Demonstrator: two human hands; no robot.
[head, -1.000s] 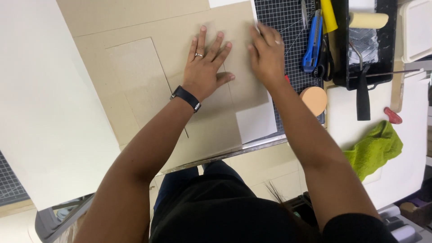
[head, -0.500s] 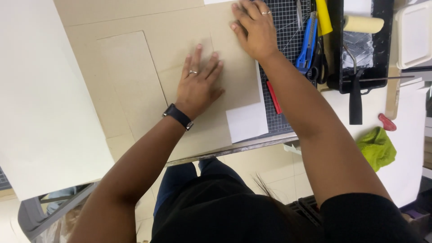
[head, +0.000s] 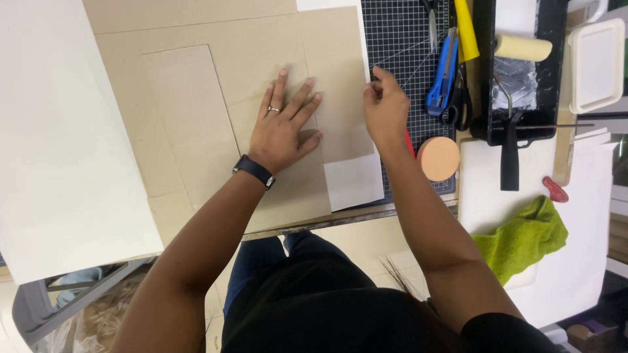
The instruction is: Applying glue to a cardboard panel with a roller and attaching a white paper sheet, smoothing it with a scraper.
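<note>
Seen from above, a person at a workbench presses the left hand [head: 282, 127] flat, fingers spread, on a large tan sheet of grey-brown cardboard [head: 261, 59] that covers most of the table; a silver ring sits on one finger and a black wristband [head: 254, 171] circles the wrist. The right hand [head: 386, 108] rests at the cardboard's right edge, where the board meets a black cutting mat with a white grid [head: 402, 39], its fingers curled and drawn together at that edge; whether they pinch the board itself cannot be told. A smaller rectangular piece of cardboard [head: 190, 124] lies on the big sheet to the left of the flat hand, and a white paper rectangle [head: 353, 182] pokes out below the right wrist. A broad white board [head: 59, 144] lies at the far left. On the mat, near the right hand, lie a blue utility knife [head: 441, 75], a yellow strip-shaped tool [head: 466, 29] and black-handled scissors [head: 458, 104]; a round peach-coloured sponge pad [head: 437, 158] sits just beside the forearm. Farther right stand a black paint tray [head: 487, 72] holding a cream foam roller [head: 522, 47], a white plastic lidded tub [head: 596, 64] and a crumpled green cloth [head: 520, 238].
</note>
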